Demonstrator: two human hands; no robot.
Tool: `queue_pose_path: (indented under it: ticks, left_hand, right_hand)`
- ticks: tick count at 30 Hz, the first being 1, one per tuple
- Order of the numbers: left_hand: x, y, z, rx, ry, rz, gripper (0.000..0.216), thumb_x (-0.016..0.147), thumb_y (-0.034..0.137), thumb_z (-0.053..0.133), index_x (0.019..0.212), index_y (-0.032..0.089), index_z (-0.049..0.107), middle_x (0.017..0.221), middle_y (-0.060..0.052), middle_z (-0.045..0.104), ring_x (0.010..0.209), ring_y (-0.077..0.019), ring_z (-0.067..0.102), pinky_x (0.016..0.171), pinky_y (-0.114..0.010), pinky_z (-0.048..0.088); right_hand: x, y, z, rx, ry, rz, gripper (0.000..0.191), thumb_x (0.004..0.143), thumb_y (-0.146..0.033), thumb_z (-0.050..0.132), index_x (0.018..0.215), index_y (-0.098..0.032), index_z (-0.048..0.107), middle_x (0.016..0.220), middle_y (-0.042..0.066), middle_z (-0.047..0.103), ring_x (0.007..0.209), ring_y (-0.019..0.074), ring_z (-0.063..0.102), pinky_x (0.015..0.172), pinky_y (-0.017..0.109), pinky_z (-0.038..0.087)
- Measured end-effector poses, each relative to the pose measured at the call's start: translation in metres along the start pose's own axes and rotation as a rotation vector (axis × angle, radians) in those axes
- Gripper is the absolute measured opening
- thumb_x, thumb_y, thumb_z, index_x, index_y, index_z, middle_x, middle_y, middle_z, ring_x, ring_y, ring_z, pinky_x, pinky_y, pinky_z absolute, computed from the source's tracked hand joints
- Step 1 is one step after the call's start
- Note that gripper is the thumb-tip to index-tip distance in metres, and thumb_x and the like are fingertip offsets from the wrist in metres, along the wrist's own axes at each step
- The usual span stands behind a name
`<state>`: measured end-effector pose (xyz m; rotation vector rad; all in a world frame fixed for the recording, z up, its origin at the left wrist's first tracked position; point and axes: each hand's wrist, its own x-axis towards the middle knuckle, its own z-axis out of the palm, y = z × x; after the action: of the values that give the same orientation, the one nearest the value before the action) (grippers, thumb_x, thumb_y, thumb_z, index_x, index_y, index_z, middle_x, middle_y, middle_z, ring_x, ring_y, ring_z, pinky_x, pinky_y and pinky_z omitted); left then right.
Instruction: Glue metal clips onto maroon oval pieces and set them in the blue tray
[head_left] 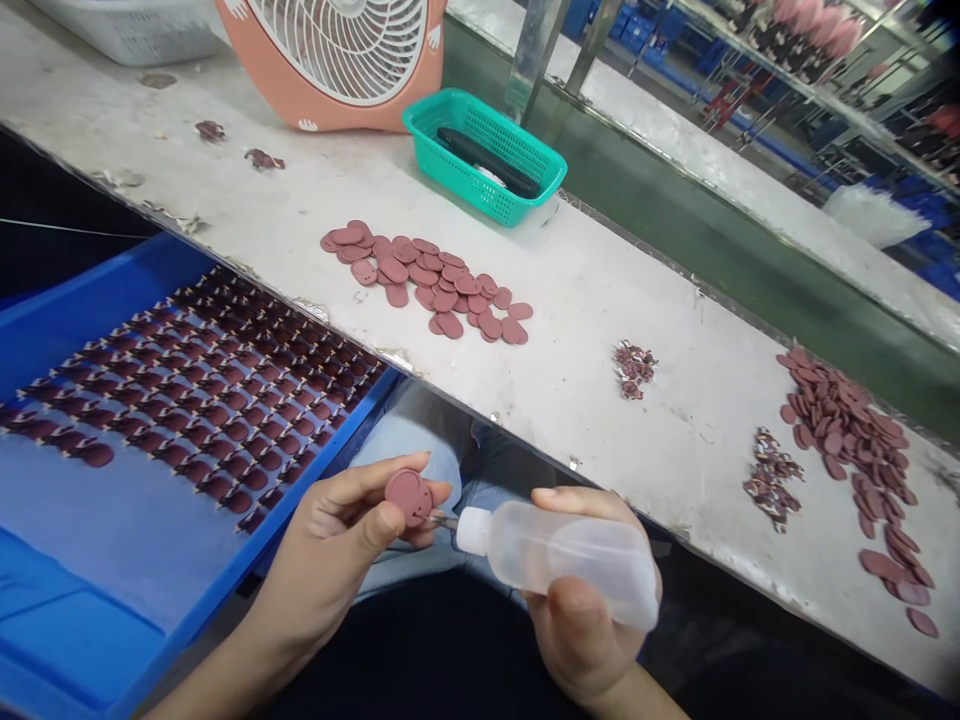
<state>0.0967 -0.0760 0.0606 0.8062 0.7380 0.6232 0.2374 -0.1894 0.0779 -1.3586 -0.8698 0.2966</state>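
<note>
My left hand [330, 535] pinches a dull red oval disc [407, 494] by its edges, its flat face turned up. Small holes show near the disc's lower right edge. Wrapped in my right hand [589, 620] is a translucent white squeeze bottle [562, 555], lying on its side. A thin metal nozzle [444, 520] sticks out of its white cap, and the tip meets the disc near the holes. Both hands are in front of the bench edge, above my lap.
Piles of red discs lie on the white bench, one in the middle [427, 280] and one at right [847, 420], beside small dark red pieces [772, 480]. A green basket [487, 205] and an orange fan [330, 110] stand behind. At left, a blue tray [300, 500] holds rows of joined parts.
</note>
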Motion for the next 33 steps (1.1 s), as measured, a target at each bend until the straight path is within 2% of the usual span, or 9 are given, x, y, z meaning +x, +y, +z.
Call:
queue_pose_path:
  ticks: [4,7,12,15,22,28,33]
  left_hand:
    - [0.0006,0.0,0.0001,0.013,-0.016,0.025,0.027,0.071,0.044,0.086,0.097,0.036,0.082,0.082,-0.004,0.082,0.062,-0.016,0.075,0.062,-0.021,0.062]
    - [0.0013,-0.0005,0.0007,0.016,-0.024,0.025,0.026,0.072,0.045,0.085,0.097,0.038,0.082,0.083,-0.003,0.082,0.061,-0.0151,0.075,0.062,-0.02,0.062]
    - [0.001,-0.0011,-0.0001,0.013,-0.009,0.025,0.026,0.071,0.044,0.086,0.097,0.037,0.082,0.083,-0.004,0.082,0.066,-0.0173,0.076,0.063,-0.02,0.063]
    - [0.001,0.0001,0.0001,-0.004,-0.009,0.021,0.025,0.072,0.043,0.085,0.096,0.036,0.082,0.083,-0.005,0.082,0.065,-0.017,0.076,0.064,-0.021,0.063]
    - [0.0009,0.0008,0.0003,-0.011,-0.006,0.036,0.027,0.07,0.043,0.087,0.095,0.035,0.083,0.08,-0.005,0.081,0.06,-0.0143,0.074,0.062,-0.019,0.062]
    - [-0.0014,0.0004,-0.0006,-0.04,-0.004,-0.005,0.026,0.072,0.041,0.086,0.097,0.034,0.082,0.083,-0.004,0.082,0.066,-0.0154,0.076,0.066,-0.019,0.063]
    - [-0.0013,0.001,0.0015,-0.045,0.002,-0.014,0.027,0.071,0.04,0.087,0.097,0.034,0.082,0.084,-0.004,0.082,0.067,-0.0155,0.076,0.066,-0.021,0.063]
  right_hand:
    - [-0.0019,0.002,-0.0006,-0.053,-0.009,-0.013,0.032,0.093,-0.049,0.059,0.111,-0.023,0.066,0.074,0.003,0.064,0.047,0.0144,0.054,0.039,0.027,0.044]
    - [-0.0031,0.004,-0.0003,-0.064,0.002,-0.01,0.034,0.092,-0.049,0.059,0.112,-0.022,0.066,0.079,0.005,0.066,0.051,0.0161,0.058,0.043,0.03,0.049]
    - [-0.003,0.0056,0.0005,-0.061,0.039,-0.109,0.033,0.097,-0.047,0.056,0.116,-0.022,0.066,0.086,0.006,0.067,0.062,0.0183,0.064,0.05,0.031,0.054]
    - [-0.0027,0.0057,0.0004,-0.06,0.045,-0.087,0.033,0.096,-0.048,0.057,0.115,-0.022,0.067,0.088,0.006,0.068,0.066,0.0189,0.065,0.053,0.032,0.054]
    - [-0.003,0.0059,0.0001,-0.107,0.039,-0.042,0.033,0.093,-0.048,0.059,0.11,-0.021,0.067,0.081,0.005,0.064,0.055,0.0161,0.057,0.047,0.031,0.05]
    - [0.0,0.0033,-0.0046,-0.141,0.02,-0.112,0.033,0.096,-0.047,0.058,0.111,-0.019,0.068,0.088,0.006,0.067,0.072,0.0194,0.066,0.06,0.032,0.058]
    - [-0.0001,0.0054,-0.0065,-0.141,0.05,-0.07,0.037,0.094,-0.052,0.059,0.113,-0.021,0.067,0.092,0.008,0.067,0.073,0.0211,0.066,0.059,0.035,0.058]
